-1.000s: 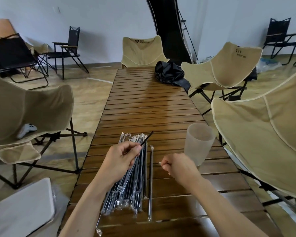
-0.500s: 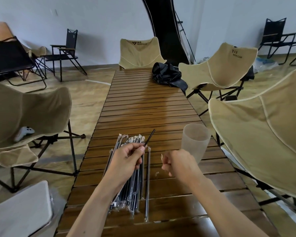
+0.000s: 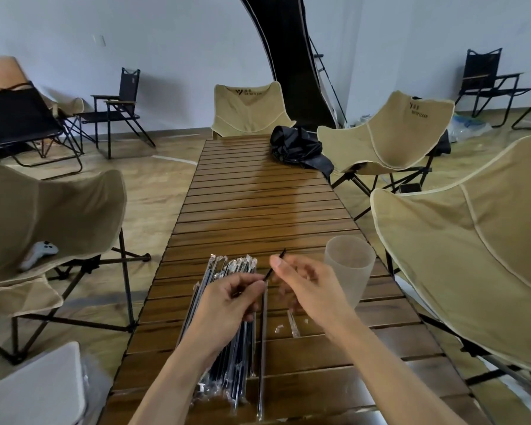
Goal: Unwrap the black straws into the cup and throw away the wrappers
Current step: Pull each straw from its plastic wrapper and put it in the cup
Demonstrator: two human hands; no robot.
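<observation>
A pile of black straws in clear wrappers (image 3: 227, 360) lies on the slatted wooden table (image 3: 258, 204), with one wrapped straw (image 3: 261, 348) alone just right of it. My left hand (image 3: 227, 302) is over the pile, pinching a black straw (image 3: 279, 256) whose bare tip points up and away. My right hand (image 3: 307, 286) is blurred, fingers apart, its thumb right beside that bare tip. Small clear wrapper scraps (image 3: 293, 323) lie on the table under my right hand. A frosted, see-through cup (image 3: 350, 271) stands upright just right of my right hand, with nothing visible inside.
A beige folding chair (image 3: 472, 256) crowds the table's right edge, and another (image 3: 43, 210) on the left holds a white controller (image 3: 40, 251). A black bag (image 3: 298, 147) lies at the table's far end. A white box (image 3: 34, 391) sits at lower left.
My right hand, which pinched a torn wrapper piece near the cup, has let it go and swung left up to the straw tip. Scraps now lie on the table. My left hand kept its grip.
</observation>
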